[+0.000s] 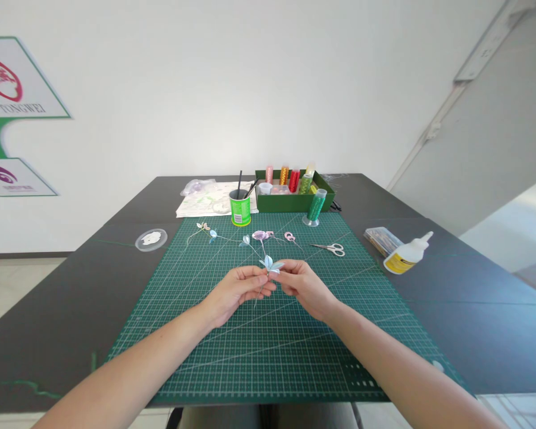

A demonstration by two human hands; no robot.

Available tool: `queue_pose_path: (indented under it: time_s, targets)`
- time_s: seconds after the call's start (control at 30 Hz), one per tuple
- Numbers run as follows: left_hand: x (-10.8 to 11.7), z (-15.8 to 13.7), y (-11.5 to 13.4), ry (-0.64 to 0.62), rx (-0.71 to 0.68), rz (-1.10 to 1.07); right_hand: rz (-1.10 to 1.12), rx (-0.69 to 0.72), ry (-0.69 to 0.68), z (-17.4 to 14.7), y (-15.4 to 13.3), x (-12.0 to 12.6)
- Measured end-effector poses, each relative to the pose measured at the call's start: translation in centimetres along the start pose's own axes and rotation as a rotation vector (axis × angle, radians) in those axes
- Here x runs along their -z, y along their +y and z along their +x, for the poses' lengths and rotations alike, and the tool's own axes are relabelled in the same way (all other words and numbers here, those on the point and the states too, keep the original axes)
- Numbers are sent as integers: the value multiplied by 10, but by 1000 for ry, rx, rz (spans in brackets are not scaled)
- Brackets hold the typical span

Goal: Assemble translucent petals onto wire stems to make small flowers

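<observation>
Over the middle of the green cutting mat (196, 351), both hands meet at a small pale blue artificial flower (268, 263). My left hand (239, 289) pinches it low down, with a thin stem trailing below the fingers. At the petals on the other side, my right hand (304, 286) has its thumb and forefinger closed. Just beyond lie more wired pieces: a pale blue one (245, 241), another blue one (213, 235), a purple flower (259, 236) and a pink looped piece (289, 236).
White-handled scissors (336, 249) lie right of the flowers. Behind stand a green tin (240, 210) with dark sticks, a thread spool (316, 205) and a green box (286, 204) of spools. A glue bottle (404, 257) and clear case (382, 239) sit right, a white-filled dish (151, 239) left.
</observation>
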State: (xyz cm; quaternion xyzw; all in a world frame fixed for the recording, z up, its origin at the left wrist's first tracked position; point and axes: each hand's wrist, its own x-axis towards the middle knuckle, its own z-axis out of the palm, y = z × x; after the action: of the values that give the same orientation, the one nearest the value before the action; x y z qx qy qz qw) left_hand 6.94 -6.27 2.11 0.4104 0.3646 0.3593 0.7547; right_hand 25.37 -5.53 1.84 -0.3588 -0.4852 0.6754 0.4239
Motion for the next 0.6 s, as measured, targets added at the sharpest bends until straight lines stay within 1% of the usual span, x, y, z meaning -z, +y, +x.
queue_pose_path:
  time_s: [0.17, 0.43, 0.6]
  targets:
    - [3, 2, -1, 28, -33, 25, -17, -8, 84, 2, 3, 3]
    - [7, 5, 1, 45, -61, 28, -121, -1, 109, 3, 4, 6]
    - [5, 4, 1, 63, -73, 52, -182, 18, 95, 3, 3, 5]
